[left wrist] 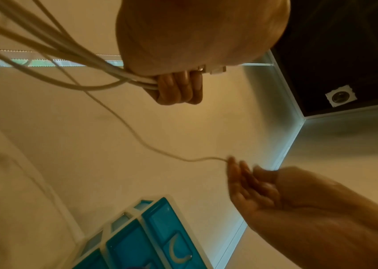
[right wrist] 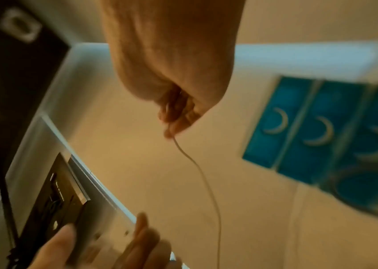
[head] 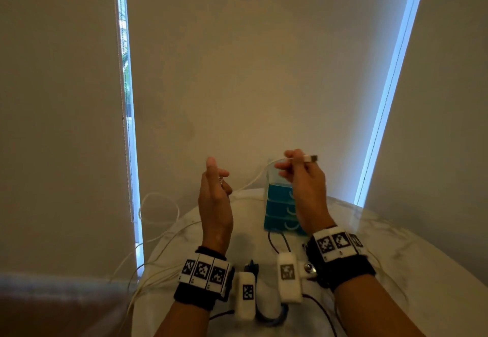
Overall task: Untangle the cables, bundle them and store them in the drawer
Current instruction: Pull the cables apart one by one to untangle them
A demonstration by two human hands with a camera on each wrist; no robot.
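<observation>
The left hand (left wrist: 178,87) is curled around a gathered bunch of thin white cables (left wrist: 72,60), several strands fanning out to the left and trailing over the near-left edge of the pale marble-patterned round counter (head: 396,257). The right hand (head: 303,175) pinches one strand just behind its white USB plug (head: 310,157), raised above the small stack of blue plastic drawers (head: 280,212) at the far side of the counter; all drawers appear shut.

Risks noted:
- The slack between the hands is loose; pulling the plug end hard could tighten any remaining knot.
- Loops hanging off the counter edge may snag or drag the bunch down.
- The taut strand runs close to the drawer unit and could tip or shift it.
- A black cable (head: 277,241) near the drawers lies apart from the bunch and may be overlooked.
</observation>
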